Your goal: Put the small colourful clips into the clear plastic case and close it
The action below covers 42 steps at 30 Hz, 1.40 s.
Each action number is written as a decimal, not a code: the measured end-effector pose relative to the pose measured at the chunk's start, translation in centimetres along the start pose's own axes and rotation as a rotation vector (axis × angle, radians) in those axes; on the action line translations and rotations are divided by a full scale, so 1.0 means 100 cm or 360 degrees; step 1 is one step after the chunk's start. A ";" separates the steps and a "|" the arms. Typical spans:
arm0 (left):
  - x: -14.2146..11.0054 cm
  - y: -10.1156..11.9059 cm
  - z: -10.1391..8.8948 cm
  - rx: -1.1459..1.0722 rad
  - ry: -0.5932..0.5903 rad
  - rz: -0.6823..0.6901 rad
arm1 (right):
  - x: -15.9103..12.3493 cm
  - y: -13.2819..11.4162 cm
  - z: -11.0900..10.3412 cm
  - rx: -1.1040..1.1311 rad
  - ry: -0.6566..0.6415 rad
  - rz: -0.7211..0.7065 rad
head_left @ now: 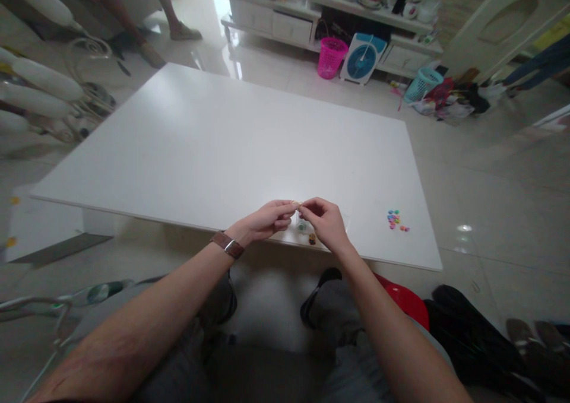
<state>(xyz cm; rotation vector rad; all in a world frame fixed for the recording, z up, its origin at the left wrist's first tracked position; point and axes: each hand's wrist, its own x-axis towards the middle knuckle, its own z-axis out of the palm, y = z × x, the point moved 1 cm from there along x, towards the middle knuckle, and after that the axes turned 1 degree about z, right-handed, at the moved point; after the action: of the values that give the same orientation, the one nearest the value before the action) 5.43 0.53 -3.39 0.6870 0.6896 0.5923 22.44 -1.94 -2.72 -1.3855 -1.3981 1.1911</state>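
My left hand [276, 218], with a brown strap on its wrist, pinches a small yellowish piece [295, 203] above the near edge of the white table. The fingertips of my right hand [324, 218] are pinched together at that same piece, meeting the left fingertips. What kind of piece it is, I cannot make out. Under and between the hands lies a small clear container [301, 226] with something greenish in it, partly covered by the right hand. Close to the table edge sits a small brown and black cluster [312, 238], just below the right hand.
Small colourful pieces [393, 218] lie in a group on the right of the white table [249, 136]. A red stool [403, 299] stands by my right leg. Beyond the table are a pink basket [332, 57], a blue-and-white fan [363, 59] and another person's legs [162, 5].
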 end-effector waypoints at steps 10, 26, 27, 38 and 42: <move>-0.004 -0.001 0.008 0.0083 -0.0013 0.0028 | -0.001 0.000 -0.002 -0.0077 0.0063 0.0042; -0.008 0.001 0.006 0.0552 0.0036 -0.0027 | -0.002 -0.003 -0.003 -0.0118 -0.0204 0.0063; -0.009 0.001 0.006 0.0572 0.0035 -0.0022 | -0.003 -0.003 -0.003 -0.0162 -0.0205 0.0049; -0.012 0.004 0.005 0.0728 -0.0130 0.0053 | -0.007 -0.005 -0.002 -0.0307 -0.0320 -0.0012; -0.009 0.005 0.004 0.0591 -0.0117 0.0075 | -0.006 -0.002 0.000 -0.0322 -0.0320 -0.0065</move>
<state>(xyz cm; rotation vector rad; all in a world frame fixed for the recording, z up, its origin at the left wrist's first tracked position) 4.97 0.09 -2.47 1.0674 0.7235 0.4835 22.43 -2.52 -2.45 -1.3963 -1.7201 1.2155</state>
